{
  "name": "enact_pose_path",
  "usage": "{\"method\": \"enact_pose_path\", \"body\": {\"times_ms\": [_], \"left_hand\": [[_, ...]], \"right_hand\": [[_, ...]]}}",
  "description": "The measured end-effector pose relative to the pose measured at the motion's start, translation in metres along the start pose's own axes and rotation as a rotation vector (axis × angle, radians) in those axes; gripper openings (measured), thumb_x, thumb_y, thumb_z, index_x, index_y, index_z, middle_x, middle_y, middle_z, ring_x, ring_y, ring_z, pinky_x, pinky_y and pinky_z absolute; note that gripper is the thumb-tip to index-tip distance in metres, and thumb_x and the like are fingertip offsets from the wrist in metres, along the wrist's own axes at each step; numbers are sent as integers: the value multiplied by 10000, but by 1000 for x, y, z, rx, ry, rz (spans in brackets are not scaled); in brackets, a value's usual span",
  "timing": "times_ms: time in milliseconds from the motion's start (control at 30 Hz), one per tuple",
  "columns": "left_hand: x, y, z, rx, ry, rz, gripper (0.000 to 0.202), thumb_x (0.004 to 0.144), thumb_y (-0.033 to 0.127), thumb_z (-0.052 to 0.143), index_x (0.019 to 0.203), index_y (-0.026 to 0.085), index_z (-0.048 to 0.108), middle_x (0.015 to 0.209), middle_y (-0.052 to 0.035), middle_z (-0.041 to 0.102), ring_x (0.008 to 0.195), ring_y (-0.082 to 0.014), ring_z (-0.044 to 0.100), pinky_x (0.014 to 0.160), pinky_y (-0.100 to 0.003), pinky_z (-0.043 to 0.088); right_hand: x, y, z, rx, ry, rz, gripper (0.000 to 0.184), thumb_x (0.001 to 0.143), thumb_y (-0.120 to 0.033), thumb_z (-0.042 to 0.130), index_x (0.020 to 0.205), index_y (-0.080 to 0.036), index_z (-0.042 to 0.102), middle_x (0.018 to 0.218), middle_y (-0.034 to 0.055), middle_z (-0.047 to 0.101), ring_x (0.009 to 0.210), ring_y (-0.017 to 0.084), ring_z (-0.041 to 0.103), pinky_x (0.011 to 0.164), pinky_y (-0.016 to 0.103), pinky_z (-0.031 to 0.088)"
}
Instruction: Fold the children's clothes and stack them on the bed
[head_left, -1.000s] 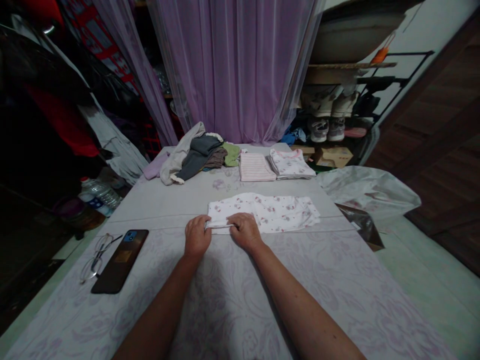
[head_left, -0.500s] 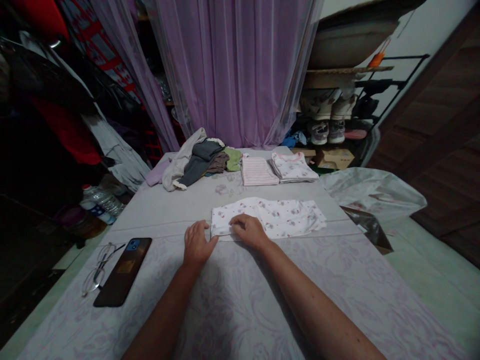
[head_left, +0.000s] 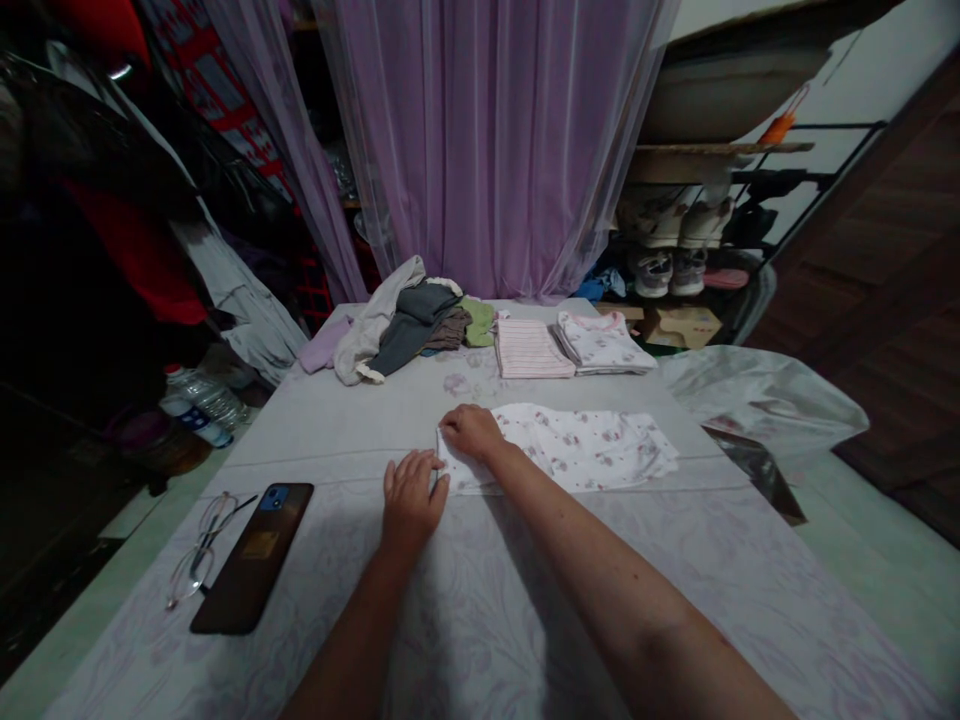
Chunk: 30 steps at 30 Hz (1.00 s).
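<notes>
White printed pants, folded into a long strip, lie crosswise in front of me on the bed-like surface. My right hand is at their far left corner, its fingers curled down and closed on the cloth; the fingertips are partly hidden. Close by on the left, my left hand rests palm down with fingers stretched out, the thumb and fingertips touching the left edge of the pants.
Behind the pants are a striped folded garment, a folded printed shirt stack and a heap of loose clothes. A phone and eyeglasses lie at left. A clear plastic bag stands beyond the right edge.
My right hand has moved from the near middle of the pants' left end to their far left corner. The left hand stays at the left edge. The view has shifted slightly.
</notes>
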<state>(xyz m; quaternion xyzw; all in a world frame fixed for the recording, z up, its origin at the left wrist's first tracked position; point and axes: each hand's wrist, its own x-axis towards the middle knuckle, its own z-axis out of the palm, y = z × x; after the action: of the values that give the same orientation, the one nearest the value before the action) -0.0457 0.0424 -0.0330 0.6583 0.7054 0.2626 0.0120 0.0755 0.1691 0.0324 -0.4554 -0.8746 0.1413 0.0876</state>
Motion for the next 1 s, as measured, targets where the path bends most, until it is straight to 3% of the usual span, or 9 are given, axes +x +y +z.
{"method": "enact_pose_path", "body": {"times_ms": [233,467,867,1000], "left_hand": [[-2,12,-5,-11,62,2,175,887,255,517,1022,245,628,1234,-64,670,1253,-246,534,1140,-514,242],[-2,12,-4,-6,44,-15,320,882,267,535,1191,208,596,1294,-103,638,1265,-266,525,1147,-523,240],[-2,13,-3,24,52,-17,340,872,278,547,1204,233,608,1294,-94,640,1270,-266,524,1151,-519,247],[-2,13,-4,23,59,-8,343,870,278,545,1203,229,607,1292,-94,641,1269,-262,526,1152,-518,249]], "right_hand": [[8,6,2,46,-62,9,232,831,-310,567,982,-263,737,1046,23,731,959,179,639,790,247,430],[16,8,1,92,-139,50,192,768,-295,657,941,-262,731,969,-1,744,888,167,650,729,236,424],[13,7,6,137,-64,153,210,870,-230,501,1002,-228,665,1001,13,727,888,141,641,735,220,415],[12,2,5,111,-58,185,223,898,-282,482,1021,-243,664,1030,28,728,931,163,648,765,246,423]]}}
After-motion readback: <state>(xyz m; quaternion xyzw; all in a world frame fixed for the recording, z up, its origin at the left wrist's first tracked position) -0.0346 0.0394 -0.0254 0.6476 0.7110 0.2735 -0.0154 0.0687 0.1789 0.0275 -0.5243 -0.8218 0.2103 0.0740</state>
